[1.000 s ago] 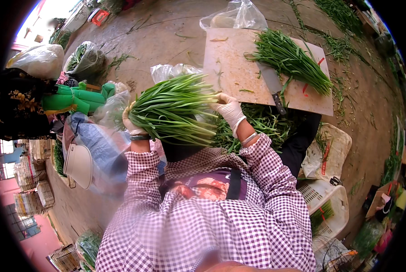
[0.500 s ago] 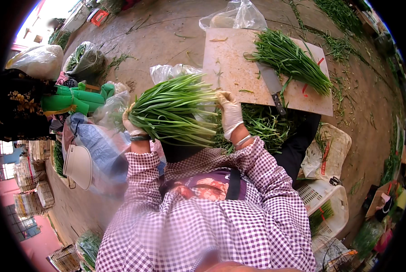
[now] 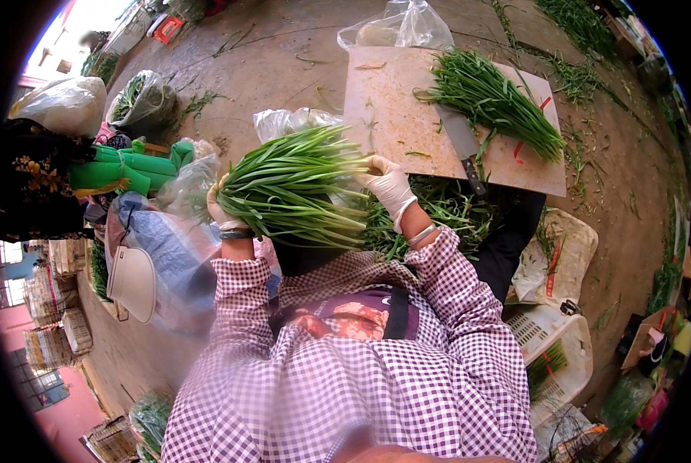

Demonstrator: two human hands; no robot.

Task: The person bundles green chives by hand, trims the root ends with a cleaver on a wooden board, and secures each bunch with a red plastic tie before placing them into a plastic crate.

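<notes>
A big loose bunch of garlic chives [image 3: 299,189] lies across in front of me, leaf tips to the left and pale stem ends to the right. My left hand [image 3: 220,204], in a whitish glove, is wrapped round the leafy end, with its fingers partly hidden under the leaves. At the upper stem ends my gloved right hand [image 3: 392,185] pinches some stalks between thumb and fingertips. Beyond it, on a stained board [image 3: 399,108], rests a second bunch of chives [image 3: 500,104]. Beside that bunch lies a cleaver [image 3: 461,139], its dark handle toward me.
Loose green trimmings [image 3: 430,220] are heaped below the board. A clear plastic bag [image 3: 396,27] sits behind it. On the right are a white plastic crate [image 3: 554,347] and a pale sack [image 3: 565,255]. Green rolls [image 3: 129,170] and a blue sheet [image 3: 179,262] are at my left.
My right hand has shifted slightly, its wrist turning to the right and its fingers now pinched at the upper stem ends. The left hand and the bunch have barely moved.
</notes>
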